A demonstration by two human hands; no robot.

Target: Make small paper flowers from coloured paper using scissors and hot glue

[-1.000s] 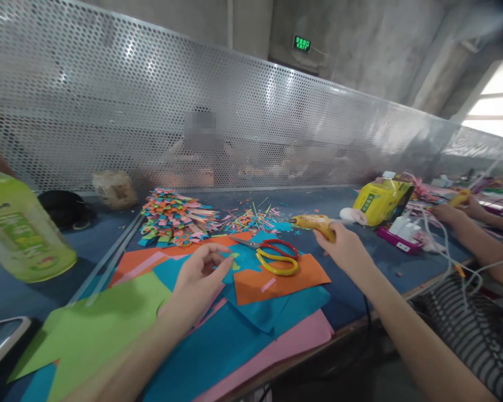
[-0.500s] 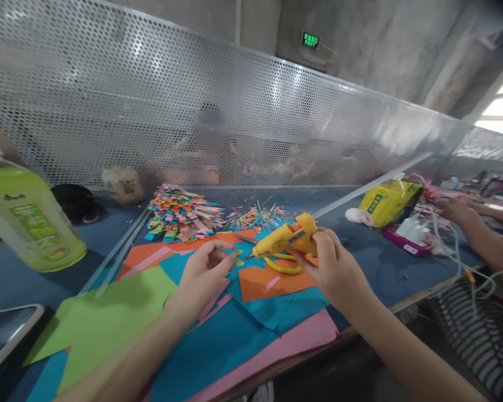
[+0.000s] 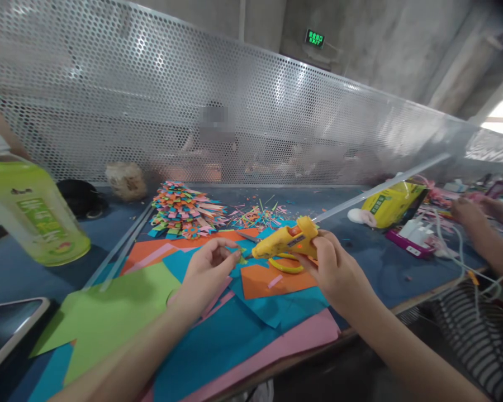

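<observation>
My right hand [image 3: 337,268] is wrapped round a yellow hot glue gun [image 3: 283,239], with a long clear glue stick [image 3: 381,187] jutting from its back. Between the thumb and fingers of my left hand [image 3: 212,265] is a small green paper piece [image 3: 243,258], right at the gun's nozzle; whether they touch I cannot tell. Under the gun lie scissors with yellow handles [image 3: 287,266], partly hidden. Below my hands spread sheets of blue paper [image 3: 218,335], green paper [image 3: 121,307], orange paper [image 3: 255,282] and pink paper [image 3: 302,340].
A cone of layered coloured paper strips [image 3: 182,209] stands behind, beside a heap of paper scraps [image 3: 260,215]. At left are a drink bottle [image 3: 46,218], a phone [image 3: 12,329] and loose glue sticks [image 3: 117,251]. A purple power strip [image 3: 408,245] and another person's hands [image 3: 469,215] are at right.
The nozzle and the green paper piece in my left hand have come closer together. The whole view has shifted slightly; both grips stay the same.
</observation>
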